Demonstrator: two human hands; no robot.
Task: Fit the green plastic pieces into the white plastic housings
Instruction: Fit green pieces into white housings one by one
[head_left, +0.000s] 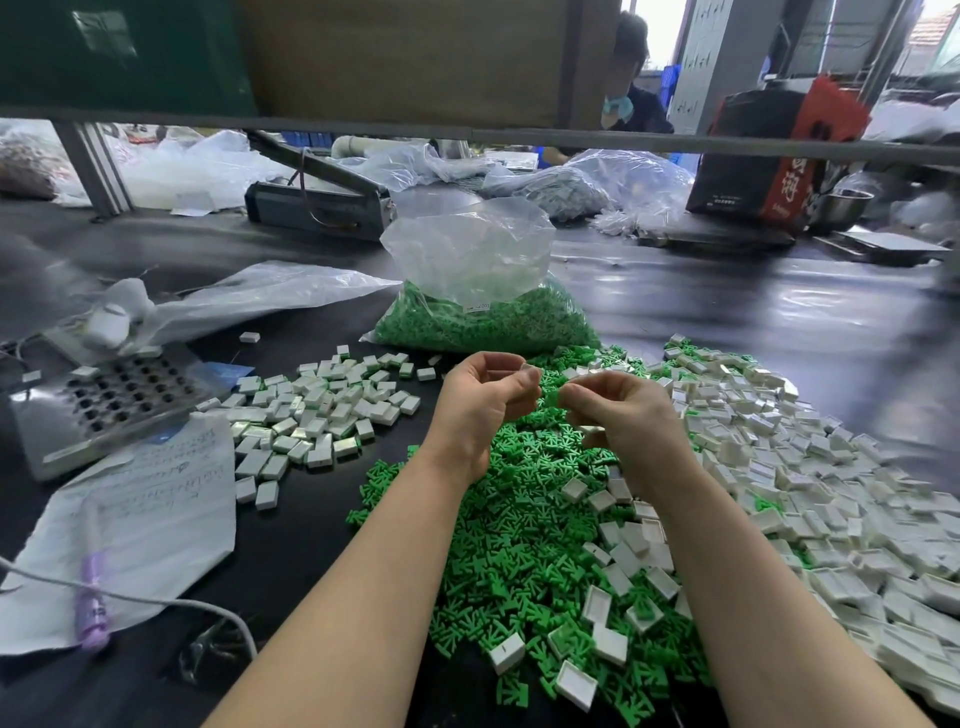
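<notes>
1. A person's two bare hands are raised above a black table (311, 545), seen from a head-worn camera.
2. The left hand (480, 402) has its fingers curled, pinching a small white housing (530, 368) at the fingertips.
3. The right hand (618, 410) has its fingers curled too, pinching a green piece (551, 399) just beside the left hand.
4. Beneath the forearms lies a heap of loose green pieces (519, 530).
5. To the right spreads a large pile of white housings (810, 467); some lie scattered over the green heap.
6. To the left sits a smaller pile of white housings (311, 410), a few showing green.
7. Behind the hands stands an open clear plastic bag (472, 260), its lower part filled with green pieces. A small white label on it is too small to read.
8. At far left is a metal block (109, 400) with rows of square holes.
9. A handwritten paper sheet (150, 499) lies inside a clear sleeve; the writing is illegible.
10. A black and red carton (769, 156) at the back right bears printed characters, not clearly readable.
</notes>
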